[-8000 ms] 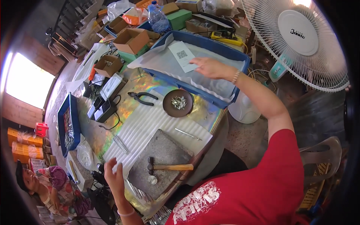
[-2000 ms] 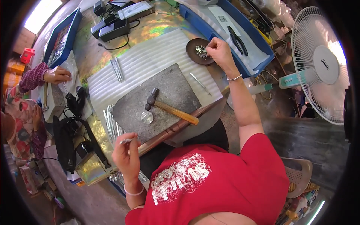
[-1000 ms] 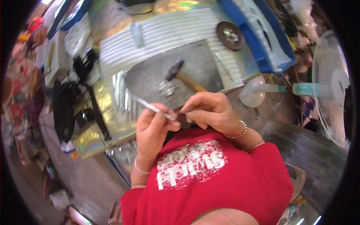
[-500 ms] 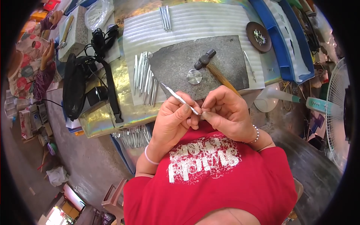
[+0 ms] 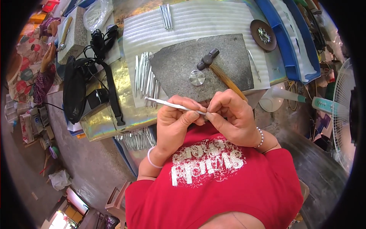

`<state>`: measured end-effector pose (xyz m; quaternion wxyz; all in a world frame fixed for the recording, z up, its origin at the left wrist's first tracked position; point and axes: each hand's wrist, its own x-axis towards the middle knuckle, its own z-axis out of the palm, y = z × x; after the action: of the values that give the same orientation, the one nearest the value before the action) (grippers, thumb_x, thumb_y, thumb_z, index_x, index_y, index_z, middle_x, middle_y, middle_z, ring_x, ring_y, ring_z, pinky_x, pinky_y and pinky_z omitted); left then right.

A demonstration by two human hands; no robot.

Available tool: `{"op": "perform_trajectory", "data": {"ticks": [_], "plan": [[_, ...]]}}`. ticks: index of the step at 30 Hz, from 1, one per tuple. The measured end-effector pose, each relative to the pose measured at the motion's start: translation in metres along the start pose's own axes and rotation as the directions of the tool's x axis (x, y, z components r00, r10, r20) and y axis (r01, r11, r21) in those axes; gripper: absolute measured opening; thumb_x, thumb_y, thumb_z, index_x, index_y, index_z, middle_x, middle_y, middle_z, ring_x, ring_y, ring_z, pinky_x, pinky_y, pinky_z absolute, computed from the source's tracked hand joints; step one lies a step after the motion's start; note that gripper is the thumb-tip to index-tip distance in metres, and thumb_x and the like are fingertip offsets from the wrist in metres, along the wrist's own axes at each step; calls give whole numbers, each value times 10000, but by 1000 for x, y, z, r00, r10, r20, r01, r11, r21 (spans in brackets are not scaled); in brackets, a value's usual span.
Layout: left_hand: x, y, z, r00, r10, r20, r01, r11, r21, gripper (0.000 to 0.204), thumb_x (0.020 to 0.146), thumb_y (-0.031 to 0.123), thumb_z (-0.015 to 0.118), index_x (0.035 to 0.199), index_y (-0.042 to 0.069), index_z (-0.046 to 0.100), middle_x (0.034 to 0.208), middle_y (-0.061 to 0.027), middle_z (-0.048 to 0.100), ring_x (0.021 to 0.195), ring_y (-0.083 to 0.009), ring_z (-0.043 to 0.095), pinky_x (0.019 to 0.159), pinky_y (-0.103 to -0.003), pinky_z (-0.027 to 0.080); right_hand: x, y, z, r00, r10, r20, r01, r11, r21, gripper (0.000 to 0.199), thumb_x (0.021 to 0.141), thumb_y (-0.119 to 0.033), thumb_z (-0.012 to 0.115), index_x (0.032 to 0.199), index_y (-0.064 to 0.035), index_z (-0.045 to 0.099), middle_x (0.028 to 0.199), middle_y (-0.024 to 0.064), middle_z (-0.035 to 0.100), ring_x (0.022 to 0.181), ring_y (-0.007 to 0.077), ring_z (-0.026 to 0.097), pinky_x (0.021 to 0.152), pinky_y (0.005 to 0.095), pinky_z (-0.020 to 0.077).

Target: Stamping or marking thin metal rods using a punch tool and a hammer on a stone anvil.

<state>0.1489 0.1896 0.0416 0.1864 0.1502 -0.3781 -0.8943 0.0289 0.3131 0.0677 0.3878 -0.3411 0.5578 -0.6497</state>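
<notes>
My left hand (image 5: 176,121) is closed around a slim silver metal rod (image 5: 167,103), whose free tip points left over the table's near edge. At the rod's other end, my right hand (image 5: 233,116) pinches with thumb and fingers. Whatever sits between those fingertips is too small to make out. Just beyond both hands lies a dark stone slab (image 5: 171,66). On it rest a hammer with a wooden handle (image 5: 225,80) and a round, shiny metal disc (image 5: 197,78). More slim silver rods (image 5: 144,78) lie side by side left of the slab.
A brown dish (image 5: 272,45) of small metal pieces stands at the right, beside a blue tray (image 5: 284,57). A short row of rods (image 5: 166,17) lies at the back. Black straps and a pouch (image 5: 74,89) lie at the left. A fan (image 5: 343,114) stands far right; another person's hand (image 5: 48,57) shows far left.
The rod in my left hand has swung from a steep slant to nearly level, its free tip moving left and down. My right fingertips stay at its other end.
</notes>
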Motion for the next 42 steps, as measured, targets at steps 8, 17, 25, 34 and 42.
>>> {"op": "perform_trajectory", "data": {"ticks": [8,17,25,34,42], "plan": [[-3,-2,-5,999,-38,21,40,995,-92,95,908,42,553,985,-4,522,952,-169,616,744,-167,639,691,-253,546,6,-11,-8,968,230,103,-243,959,145,224,828,18,629,1012,4,502,797,30,597,692,41,579,577,185,463],[16,9,-17,996,28,-85,-33,997,-64,81,933,69,519,1002,35,493,933,-162,628,693,-148,630,663,-253,545,24,14,-44,986,-168,-1,27,168,-985,449,749,-99,648,1155,5,484,1069,153,507,1010,301,514,802,375,456],[43,1,-18,990,127,-65,-95,928,360,70,911,29,547,976,30,519,884,-98,648,660,-93,596,611,-203,494,20,11,-58,984,-82,-161,-85,578,-812,358,807,-31,553,1153,8,468,1018,180,513,843,327,575,743,403,469],[51,-6,-11,969,246,-10,-182,744,642,50,884,-24,554,918,-7,585,841,-48,618,659,-77,584,590,-193,479,9,25,-52,972,-18,-233,-117,828,-549,367,846,-52,565,1195,-6,460,897,153,588,796,276,606,736,341,474],[53,-6,-8,971,238,-20,-159,704,692,32,884,-14,562,903,-28,585,870,-61,593,670,-96,594,598,-202,483,10,25,-54,970,27,-242,-148,855,-496,371,830,-26,561,1188,-3,464,836,138,588,717,249,610,673,335,477]]}}
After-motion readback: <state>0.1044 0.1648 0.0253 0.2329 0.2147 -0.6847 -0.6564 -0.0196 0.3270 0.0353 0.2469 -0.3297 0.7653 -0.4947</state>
